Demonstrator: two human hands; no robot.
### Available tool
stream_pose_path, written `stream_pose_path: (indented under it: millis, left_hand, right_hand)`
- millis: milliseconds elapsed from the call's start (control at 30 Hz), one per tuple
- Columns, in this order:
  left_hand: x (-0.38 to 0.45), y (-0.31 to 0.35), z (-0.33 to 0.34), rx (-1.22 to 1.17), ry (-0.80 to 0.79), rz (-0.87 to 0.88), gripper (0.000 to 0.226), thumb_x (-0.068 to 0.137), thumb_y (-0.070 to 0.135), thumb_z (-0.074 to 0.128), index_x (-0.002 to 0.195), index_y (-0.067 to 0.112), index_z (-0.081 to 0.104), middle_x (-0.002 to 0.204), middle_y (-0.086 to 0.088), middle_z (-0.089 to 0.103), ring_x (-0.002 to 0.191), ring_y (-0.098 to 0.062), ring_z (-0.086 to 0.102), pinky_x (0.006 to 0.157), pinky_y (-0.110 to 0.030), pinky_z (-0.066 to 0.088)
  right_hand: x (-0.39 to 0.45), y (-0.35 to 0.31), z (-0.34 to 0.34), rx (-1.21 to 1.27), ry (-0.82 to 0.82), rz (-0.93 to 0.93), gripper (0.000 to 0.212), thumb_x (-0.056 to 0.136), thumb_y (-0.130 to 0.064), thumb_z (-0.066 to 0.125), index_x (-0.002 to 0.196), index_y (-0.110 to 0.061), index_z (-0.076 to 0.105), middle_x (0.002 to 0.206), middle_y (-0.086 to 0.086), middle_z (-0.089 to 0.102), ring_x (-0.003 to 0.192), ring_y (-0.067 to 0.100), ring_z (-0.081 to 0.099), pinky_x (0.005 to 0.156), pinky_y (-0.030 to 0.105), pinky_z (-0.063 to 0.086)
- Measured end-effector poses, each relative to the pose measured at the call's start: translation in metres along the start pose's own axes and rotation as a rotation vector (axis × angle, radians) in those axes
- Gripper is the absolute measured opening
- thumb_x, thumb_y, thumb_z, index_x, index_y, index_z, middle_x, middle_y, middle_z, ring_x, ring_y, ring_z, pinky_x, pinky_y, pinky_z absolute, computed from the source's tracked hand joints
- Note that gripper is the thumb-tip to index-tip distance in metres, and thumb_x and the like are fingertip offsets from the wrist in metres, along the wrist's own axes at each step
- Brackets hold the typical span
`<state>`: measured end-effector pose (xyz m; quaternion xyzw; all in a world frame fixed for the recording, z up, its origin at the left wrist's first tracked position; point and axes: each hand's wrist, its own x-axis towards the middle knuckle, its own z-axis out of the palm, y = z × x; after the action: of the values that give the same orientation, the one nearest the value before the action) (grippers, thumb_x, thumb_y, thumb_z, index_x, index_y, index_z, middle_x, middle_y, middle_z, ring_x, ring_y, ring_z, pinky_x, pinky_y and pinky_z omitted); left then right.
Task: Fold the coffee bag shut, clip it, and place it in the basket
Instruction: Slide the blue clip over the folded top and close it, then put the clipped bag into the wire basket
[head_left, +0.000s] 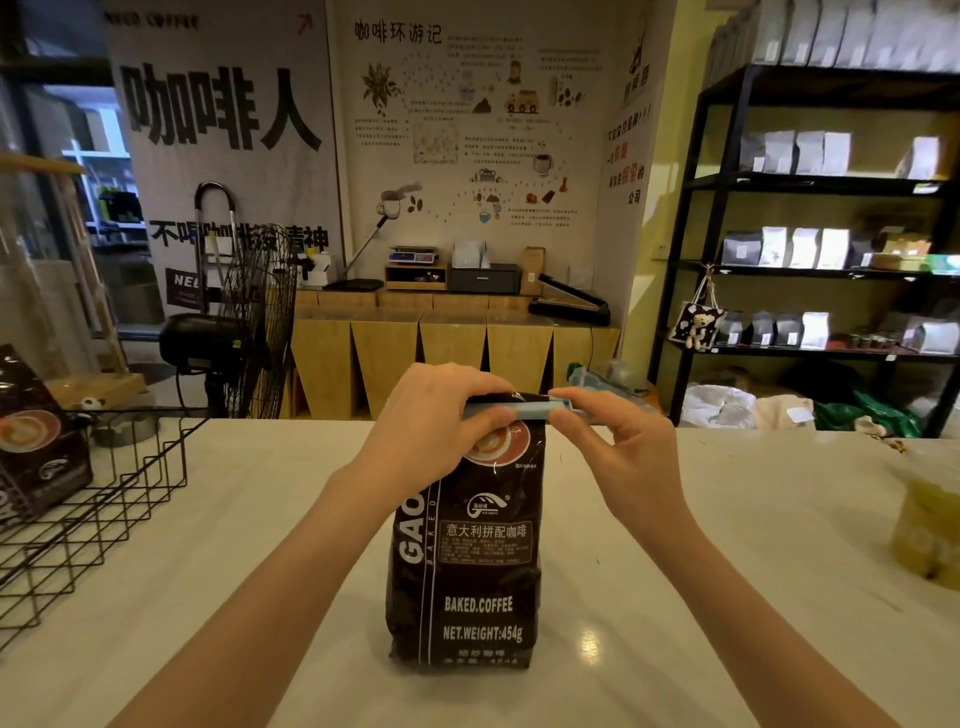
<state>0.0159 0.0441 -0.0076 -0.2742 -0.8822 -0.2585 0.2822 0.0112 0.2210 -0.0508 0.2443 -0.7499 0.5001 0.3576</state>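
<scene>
A dark brown coffee bag (467, 561) stands upright in the middle of the white counter, its top folded over. A pale blue clip (530, 408) lies across the folded top. My left hand (431, 421) grips the bag's top and the clip's left part from above. My right hand (618, 447) pinches the clip's right end with thumb and fingers. A black wire basket (119, 499) stands on the counter at the left, apart from the bag, with another coffee bag (36, 436) inside it.
A yellowish container (930, 530) stands blurred at the counter's right edge. Beyond the counter are a floor fan (249, 322), a wooden bench with equipment, and black shelves (810, 223) of bags. Bare white counter (270, 519) lies between bag and basket.
</scene>
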Motion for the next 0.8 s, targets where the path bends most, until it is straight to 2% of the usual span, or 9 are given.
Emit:
stream_pose_path:
  millis: [100,167,200,267,367,467,533,600,800]
  left_hand:
    - [-0.007,-0.012,0.001,0.109,0.038,-0.016,0.065,0.075,0.041,0.062,0.133,0.026,0.037,0.135,0.002,0.05,0.125,-0.016,0.042,0.107,-0.04,0.03]
    - [-0.018,-0.022,-0.001,-0.052,0.036,-0.221,0.09,0.067,0.048,0.067,0.14,0.027,0.019,0.148,0.004,0.028,0.134,-0.016,0.027,0.111,-0.042,0.024]
    - [-0.025,-0.027,-0.002,-0.218,0.02,-0.364,0.095,0.062,0.05,0.068,0.14,0.027,0.017,0.148,0.003,0.029,0.133,-0.017,0.029,0.107,-0.041,0.028]
    - [-0.04,-0.036,0.0,-0.571,-0.066,-0.591,0.09,0.058,0.046,0.068,0.136,0.025,0.029,0.132,0.001,0.051,0.117,-0.017,0.051,0.094,-0.035,0.043]
    - [-0.054,-0.046,0.009,-0.835,-0.175,-0.677,0.07,0.057,0.035,0.07,0.122,0.021,0.047,0.099,0.004,0.069,0.09,-0.013,0.066,0.074,-0.029,0.051]
    - [-0.056,-0.051,0.012,-0.903,-0.125,-0.664,0.052,0.057,0.032,0.07,0.106,0.029,0.053,0.094,0.004,0.072,0.088,-0.015,0.068,0.075,-0.033,0.054]
    - [-0.056,-0.052,0.012,-0.925,-0.096,-0.656,0.047,0.056,0.032,0.071,0.1,0.03,0.055,0.092,0.003,0.073,0.088,-0.017,0.069,0.077,-0.036,0.054]
    - [-0.058,-0.053,0.012,-0.913,-0.079,-0.645,0.044,0.056,0.033,0.071,0.097,0.029,0.058,0.088,0.004,0.075,0.085,-0.016,0.07,0.074,-0.035,0.054]
    - [-0.058,-0.061,-0.003,-0.882,0.055,-0.669,0.039,0.064,0.028,0.07,0.102,0.024,0.06,0.086,0.003,0.074,0.079,-0.012,0.07,0.065,-0.029,0.053]
  right_hand:
    - [0.001,0.001,0.0,0.167,-0.045,0.139,0.026,0.073,-0.033,0.061,0.099,-0.031,0.066,0.092,-0.008,0.07,0.095,0.009,0.063,0.079,0.018,0.051]
    - [0.001,0.004,0.0,0.312,-0.07,0.237,0.025,0.073,-0.03,0.062,0.097,-0.029,0.068,0.092,-0.004,0.072,0.098,0.015,0.064,0.08,0.022,0.054]
    - [0.002,0.005,0.0,0.352,-0.07,0.272,0.022,0.075,-0.026,0.062,0.096,-0.028,0.068,0.091,-0.004,0.072,0.098,0.015,0.065,0.081,0.022,0.055]
    - [0.002,0.007,0.003,0.394,-0.056,0.314,0.02,0.079,-0.018,0.062,0.095,-0.028,0.068,0.087,-0.008,0.072,0.097,0.016,0.065,0.084,0.026,0.055]
    - [0.001,0.01,0.012,0.48,-0.065,0.386,0.024,0.074,-0.021,0.065,0.096,-0.031,0.066,0.092,-0.009,0.071,0.098,0.012,0.064,0.084,0.028,0.051]
    - [-0.007,0.014,0.023,0.464,-0.198,0.502,0.031,0.069,-0.028,0.071,0.095,-0.037,0.057,0.105,-0.01,0.065,0.098,0.007,0.061,0.084,0.027,0.049]
    - [-0.012,0.018,0.029,0.455,-0.324,0.606,0.051,0.059,-0.039,0.079,0.105,-0.03,0.058,0.116,-0.003,0.063,0.107,0.016,0.059,0.092,0.039,0.049]
    - [-0.015,0.018,0.033,0.448,-0.41,0.652,0.071,0.053,-0.041,0.082,0.116,-0.019,0.056,0.116,0.002,0.066,0.106,0.021,0.062,0.091,0.045,0.05]
    - [0.006,0.008,0.051,0.466,-0.435,0.548,0.042,0.058,-0.031,0.072,0.098,-0.023,0.063,0.091,-0.004,0.073,0.084,0.013,0.07,0.074,0.033,0.056]
